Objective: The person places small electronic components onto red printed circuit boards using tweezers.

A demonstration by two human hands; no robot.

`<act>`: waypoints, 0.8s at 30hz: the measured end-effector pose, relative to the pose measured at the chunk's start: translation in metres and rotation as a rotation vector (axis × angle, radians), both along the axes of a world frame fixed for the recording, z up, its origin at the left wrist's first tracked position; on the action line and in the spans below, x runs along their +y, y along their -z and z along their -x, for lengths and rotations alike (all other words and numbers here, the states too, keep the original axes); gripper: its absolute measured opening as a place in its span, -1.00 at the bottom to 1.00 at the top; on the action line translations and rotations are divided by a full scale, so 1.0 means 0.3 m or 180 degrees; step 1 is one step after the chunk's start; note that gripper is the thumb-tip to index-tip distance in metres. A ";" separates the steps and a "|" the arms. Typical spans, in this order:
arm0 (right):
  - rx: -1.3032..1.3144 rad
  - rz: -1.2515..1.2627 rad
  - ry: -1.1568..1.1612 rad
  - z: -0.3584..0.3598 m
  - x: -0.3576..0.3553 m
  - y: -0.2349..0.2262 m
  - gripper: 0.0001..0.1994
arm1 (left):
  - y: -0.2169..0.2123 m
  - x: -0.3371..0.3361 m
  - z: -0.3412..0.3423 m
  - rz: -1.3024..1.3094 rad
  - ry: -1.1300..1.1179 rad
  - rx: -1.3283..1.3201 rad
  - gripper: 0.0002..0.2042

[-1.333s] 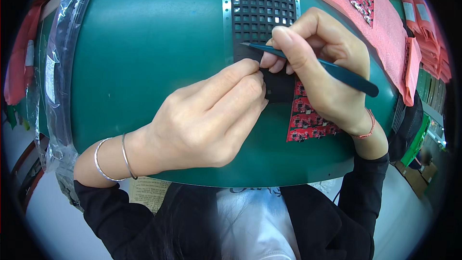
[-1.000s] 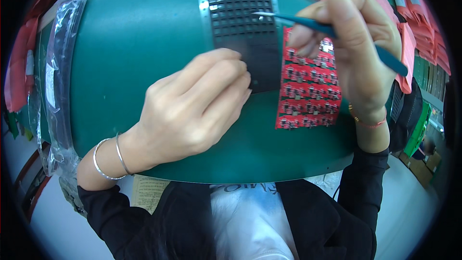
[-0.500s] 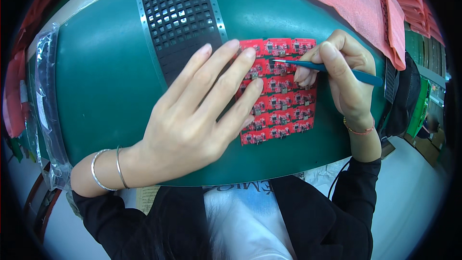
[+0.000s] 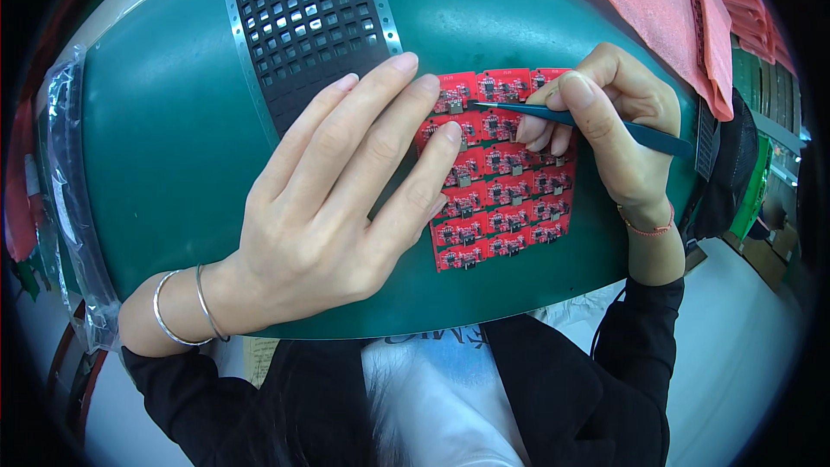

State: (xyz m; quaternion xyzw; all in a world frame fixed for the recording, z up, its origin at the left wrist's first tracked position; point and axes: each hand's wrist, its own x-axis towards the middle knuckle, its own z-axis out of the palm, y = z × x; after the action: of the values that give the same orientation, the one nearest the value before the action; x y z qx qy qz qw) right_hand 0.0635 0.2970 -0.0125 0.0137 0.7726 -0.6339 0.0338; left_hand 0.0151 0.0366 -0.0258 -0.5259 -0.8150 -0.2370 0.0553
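Red circuit boards (image 4: 508, 186), a rectangular panel studded with small dark parts, lie right of the frame's centre. The left hand (image 4: 320, 207), fingers spread, hides their left edge and the near end of a black sheet (image 4: 333, 60) with square pockets at upper left. The right hand (image 4: 629, 169) pinches smooth, tapered blue tweezers (image 4: 659, 138), tip over the top rows. Crinkled clear plastic (image 4: 82, 216) lies far left, pink foam (image 4: 648, 22) upper right, on a smooth green table (image 4: 181, 147).

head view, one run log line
left hand: spread over left edge of red board panel | right hand: holding blue tweezers, tips over panel | black grid sheet: upper left
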 end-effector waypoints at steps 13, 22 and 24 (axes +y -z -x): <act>-0.0031 -0.0045 0.0029 -0.001 -0.016 -0.008 -0.80 | 0.013 -0.001 0.000 0.0004 -0.0008 0.0150 -0.54; 0.0012 -0.0173 -0.0001 0.003 -0.029 -0.014 -0.81 | 0.004 0.012 0.008 0.0025 -0.0055 0.0040 -0.48; -0.0070 -0.0257 -0.0001 0.004 -0.032 -0.023 -0.81 | 0.007 0.021 0.025 0.0076 0.0052 0.0336 -0.45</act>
State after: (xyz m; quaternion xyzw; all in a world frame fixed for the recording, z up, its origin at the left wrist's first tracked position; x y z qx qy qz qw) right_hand 0.0624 0.2875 -0.0055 0.0219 0.7971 -0.6020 0.0419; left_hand 0.0076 0.0429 -0.0279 -0.5449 -0.8094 -0.1997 0.0900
